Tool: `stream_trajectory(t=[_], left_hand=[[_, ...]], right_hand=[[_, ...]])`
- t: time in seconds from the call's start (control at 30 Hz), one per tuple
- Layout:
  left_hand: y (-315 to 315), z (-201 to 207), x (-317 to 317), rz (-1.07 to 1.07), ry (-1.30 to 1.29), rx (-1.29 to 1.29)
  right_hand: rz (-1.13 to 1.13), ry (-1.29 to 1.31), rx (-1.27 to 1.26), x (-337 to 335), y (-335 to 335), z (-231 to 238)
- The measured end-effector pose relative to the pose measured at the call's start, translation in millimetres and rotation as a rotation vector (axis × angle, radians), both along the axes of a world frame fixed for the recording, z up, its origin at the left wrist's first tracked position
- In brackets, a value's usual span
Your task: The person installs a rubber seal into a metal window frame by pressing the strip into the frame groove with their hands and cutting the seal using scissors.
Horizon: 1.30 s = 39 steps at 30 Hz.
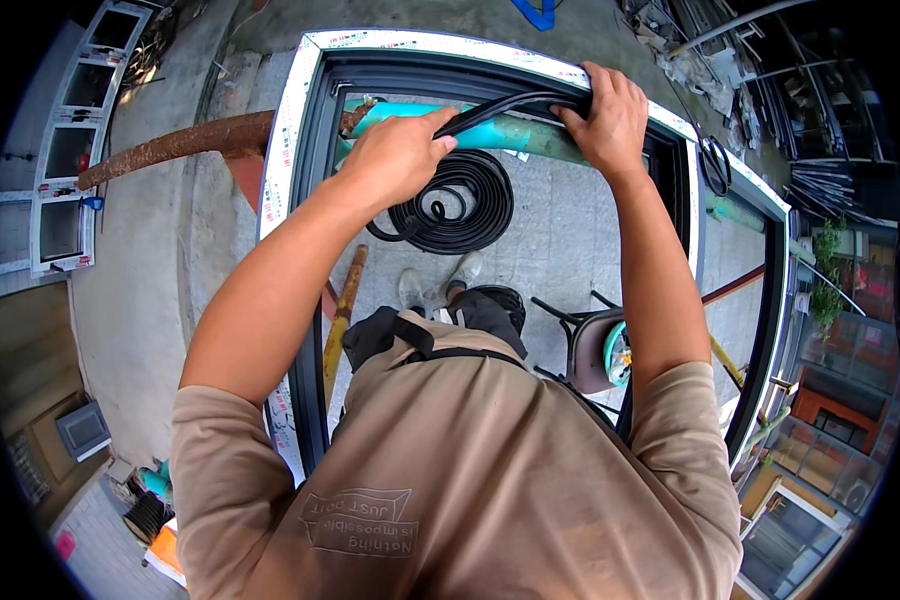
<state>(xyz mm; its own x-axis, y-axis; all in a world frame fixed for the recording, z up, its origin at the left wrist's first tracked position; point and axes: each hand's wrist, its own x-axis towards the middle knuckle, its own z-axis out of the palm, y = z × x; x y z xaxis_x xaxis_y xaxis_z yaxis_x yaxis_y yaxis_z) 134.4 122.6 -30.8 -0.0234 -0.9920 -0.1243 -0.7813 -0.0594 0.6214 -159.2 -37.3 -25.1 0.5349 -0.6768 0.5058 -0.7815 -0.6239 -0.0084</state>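
Observation:
A large window frame (305, 170), dark grey inside with white printed film on its outer faces, lies in front of me. My left hand (395, 158) is closed round a black rubber sealing strip (495, 106) near the far side of the frame. The strip runs from it to the frame's far right corner. There my right hand (610, 118) grips the frame's far bar, fingers over the outer edge and thumb against the strip. Below, seen through the frame's opening, a coil of the same black strip (490, 205) rests on the floor.
A rusty pipe (180, 145) and a pipe wrapped in teal (375, 118) run under the frame. A stool (592, 350) carrying a teal bowl (612, 355) stands below at right. More window frames (65, 215) are at far left. Metal scraps (700, 60) lie far right.

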Motion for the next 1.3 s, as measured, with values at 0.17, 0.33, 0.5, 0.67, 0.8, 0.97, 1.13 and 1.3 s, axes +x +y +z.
stream_trajectory(t=[0.17,0.33,0.5,0.67,0.8,0.97,1.13,1.3], left_hand=[[0.6,1.2,-1.0,-0.011,-0.005,-0.002],[2.3,6.2,-2.0,-0.024,-0.074,0.025],[2.7,15.9,-11.8,-0.017,-0.079,0.081],[1.7,32.2,-18.0,-0.032,-0.039,0.167],[4.0,15.1,-7.2,-0.073,-0.057,-0.011],[1.3,18.8,-11.8,-0.026,-0.057,0.105],[-7.3,-4.9,4.0,-0.101,-0.078,0.103],[-15.2,-7.2,2.9,-0.260,-0.363,-0.041]], right_hand=[[-0.071,-0.006,0.027,3.3,11.1,3.4],[-0.030,-0.168,0.009,20.3,94.6,-15.7],[0.150,-0.252,0.366,4.9,208.4,-51.6],[0.115,-0.366,0.585,-28.5,249.7,-65.7],[0.016,-0.466,0.593,-50.8,260.0,-57.2],[-0.128,-0.581,0.551,-75.6,272.9,-44.9],[-0.321,-0.595,0.261,-104.9,291.5,-9.5],[-0.764,-0.548,-0.275,-160.2,299.3,44.9]])
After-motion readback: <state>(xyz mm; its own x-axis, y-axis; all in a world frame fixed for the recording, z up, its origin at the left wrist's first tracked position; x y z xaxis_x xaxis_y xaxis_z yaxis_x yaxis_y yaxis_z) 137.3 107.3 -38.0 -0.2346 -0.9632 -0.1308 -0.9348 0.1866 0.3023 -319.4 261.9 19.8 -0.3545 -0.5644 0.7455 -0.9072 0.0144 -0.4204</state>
